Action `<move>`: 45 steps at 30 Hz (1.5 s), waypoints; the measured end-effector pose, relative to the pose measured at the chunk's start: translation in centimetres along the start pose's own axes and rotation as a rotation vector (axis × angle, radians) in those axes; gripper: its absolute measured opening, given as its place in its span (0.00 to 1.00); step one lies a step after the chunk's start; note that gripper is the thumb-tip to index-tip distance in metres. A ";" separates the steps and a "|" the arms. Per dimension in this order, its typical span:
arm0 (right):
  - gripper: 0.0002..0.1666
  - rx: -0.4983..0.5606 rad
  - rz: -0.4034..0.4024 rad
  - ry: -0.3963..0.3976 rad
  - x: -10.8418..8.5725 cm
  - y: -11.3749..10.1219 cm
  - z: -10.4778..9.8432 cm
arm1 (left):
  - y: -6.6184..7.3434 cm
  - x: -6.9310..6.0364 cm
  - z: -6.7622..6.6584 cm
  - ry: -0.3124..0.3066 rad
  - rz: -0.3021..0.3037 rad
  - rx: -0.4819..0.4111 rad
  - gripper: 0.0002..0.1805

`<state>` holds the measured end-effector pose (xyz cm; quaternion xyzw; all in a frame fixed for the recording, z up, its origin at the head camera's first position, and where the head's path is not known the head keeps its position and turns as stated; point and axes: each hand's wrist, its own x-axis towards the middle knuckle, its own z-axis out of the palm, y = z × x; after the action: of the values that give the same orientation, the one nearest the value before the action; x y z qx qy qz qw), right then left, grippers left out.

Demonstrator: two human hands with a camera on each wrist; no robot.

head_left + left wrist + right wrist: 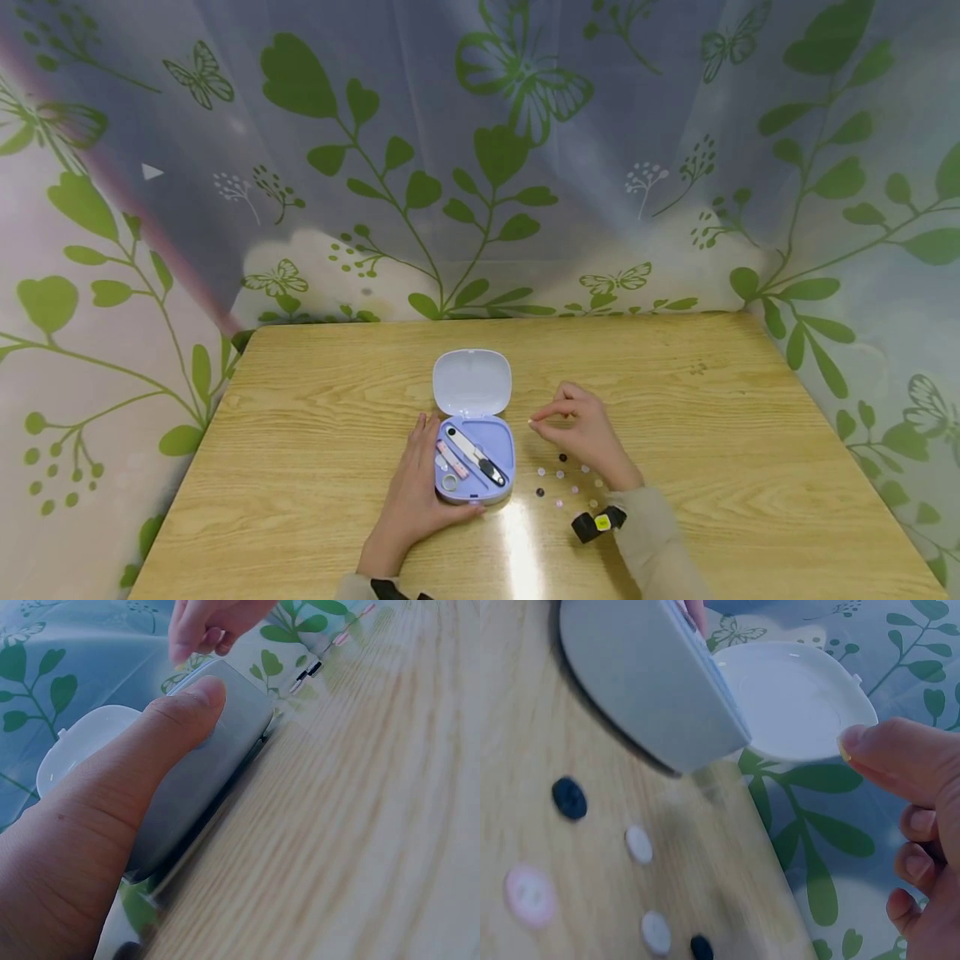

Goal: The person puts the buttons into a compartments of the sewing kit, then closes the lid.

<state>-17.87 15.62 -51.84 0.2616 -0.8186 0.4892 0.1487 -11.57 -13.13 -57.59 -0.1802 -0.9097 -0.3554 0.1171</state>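
A lilac sewing box (495, 437) stands on the table with its pale lid (472, 382) tipped back. In it lie a white-and-black tool (476, 456), a pink patterned strip (452, 459) and a small ring (449, 482). My left hand (415, 492) holds the box, fingers along its left side and thumb across the front wall, as the left wrist view also shows. To the right of the box, my right hand (583, 429) pinches a tiny yellowish button (845, 754) between thumb and index finger, above the tabletop. Most of that button is hidden by the fingertips.
Several loose buttons lie right of the box, among them a black button (570, 799), a pink button (530, 895) and a white button (639, 844). The wooden table (315, 400) backs onto a leaf-patterned curtain (420, 167).
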 end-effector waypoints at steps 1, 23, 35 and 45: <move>0.10 0.007 -0.005 -0.003 0.2 -0.1 0.1 | 0.0 0.0 0.0 0.002 0.003 0.002 0.77; 0.05 0.033 -0.012 -0.044 2.8 -1.1 4.9 | 0.1 -0.1 0.0 -0.003 0.005 0.016 0.77; 0.05 -0.124 -0.005 -0.089 2.8 -1.3 6.8 | 0.1 0.0 0.0 -0.005 0.016 0.023 0.76; 0.06 -0.236 -0.028 -0.047 2.3 -1.8 7.5 | 0.1 -0.1 -0.1 -0.009 0.021 0.016 0.77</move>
<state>-18.60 7.66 -53.01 0.2652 -0.8701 0.3808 0.1660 -11.45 -13.11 -57.51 -0.1903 -0.9112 -0.3460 0.1179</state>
